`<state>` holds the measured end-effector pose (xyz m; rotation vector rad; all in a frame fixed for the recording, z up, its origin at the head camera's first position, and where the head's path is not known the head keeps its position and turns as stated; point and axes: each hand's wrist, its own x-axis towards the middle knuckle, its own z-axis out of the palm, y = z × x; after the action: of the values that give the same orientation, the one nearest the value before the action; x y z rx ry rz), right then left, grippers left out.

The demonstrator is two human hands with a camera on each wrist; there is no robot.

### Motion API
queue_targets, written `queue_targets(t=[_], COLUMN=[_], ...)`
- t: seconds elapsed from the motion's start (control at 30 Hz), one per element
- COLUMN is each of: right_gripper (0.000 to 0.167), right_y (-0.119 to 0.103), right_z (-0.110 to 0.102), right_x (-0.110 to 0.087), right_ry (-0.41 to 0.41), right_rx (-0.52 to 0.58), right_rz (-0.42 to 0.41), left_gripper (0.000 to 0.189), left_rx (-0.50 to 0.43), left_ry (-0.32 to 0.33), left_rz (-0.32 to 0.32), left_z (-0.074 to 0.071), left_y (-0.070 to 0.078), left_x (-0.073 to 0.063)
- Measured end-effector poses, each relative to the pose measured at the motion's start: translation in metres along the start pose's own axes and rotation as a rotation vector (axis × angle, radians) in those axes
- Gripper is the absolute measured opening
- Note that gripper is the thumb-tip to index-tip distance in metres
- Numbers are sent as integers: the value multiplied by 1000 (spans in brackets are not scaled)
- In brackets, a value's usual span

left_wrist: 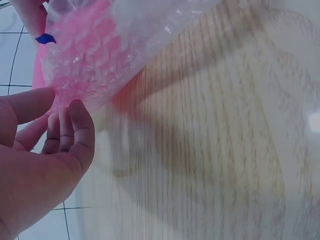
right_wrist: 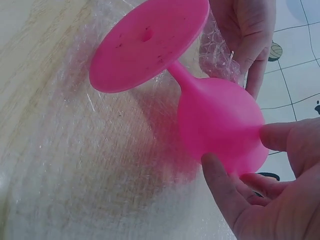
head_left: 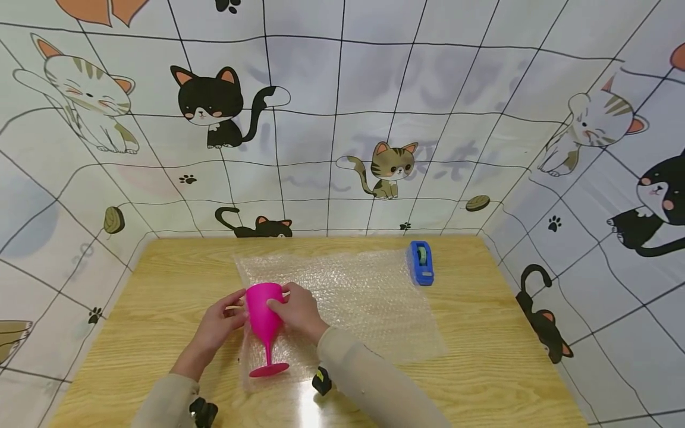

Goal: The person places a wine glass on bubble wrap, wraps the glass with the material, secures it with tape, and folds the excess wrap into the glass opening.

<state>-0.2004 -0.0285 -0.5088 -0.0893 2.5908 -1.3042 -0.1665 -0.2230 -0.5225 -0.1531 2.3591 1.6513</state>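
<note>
A bright pink plastic goblet (head_left: 264, 315) lies tilted over the left part of a clear bubble wrap sheet (head_left: 369, 303), its foot toward the person. My right hand (head_left: 301, 309) holds the bowl of the goblet, thumb on one side and fingers on the other, as the right wrist view shows at the goblet's bowl (right_wrist: 222, 125). On the bowl's left, my left hand (head_left: 216, 321) pinches the edge of the sheet. Seen from the left wrist, the bubble wrap (left_wrist: 95, 55) rises against the goblet, and pink shows through it.
A blue tape dispenser (head_left: 421, 263) with a roll of tape stands at the sheet's far right corner. The wooden table (head_left: 481, 333) is bordered at the back and sides by a white cloth (head_left: 310, 137) with cat drawings and grid lines.
</note>
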Motion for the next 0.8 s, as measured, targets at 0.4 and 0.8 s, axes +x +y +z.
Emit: queue_targets(t=[0.4, 0.8], right_gripper=[45, 44], right_y=[1, 5], right_z=[-2, -6], right_x=[1, 2], right_ry=[-18, -25], right_rx=[-6, -31], right_rz=[41, 21], left_gripper=[50, 50], left_rx=[-39, -126], left_ry=[50, 73], left_rz=[-62, -68], left_z=[6, 10], left_y=[5, 4], left_x=[2, 6])
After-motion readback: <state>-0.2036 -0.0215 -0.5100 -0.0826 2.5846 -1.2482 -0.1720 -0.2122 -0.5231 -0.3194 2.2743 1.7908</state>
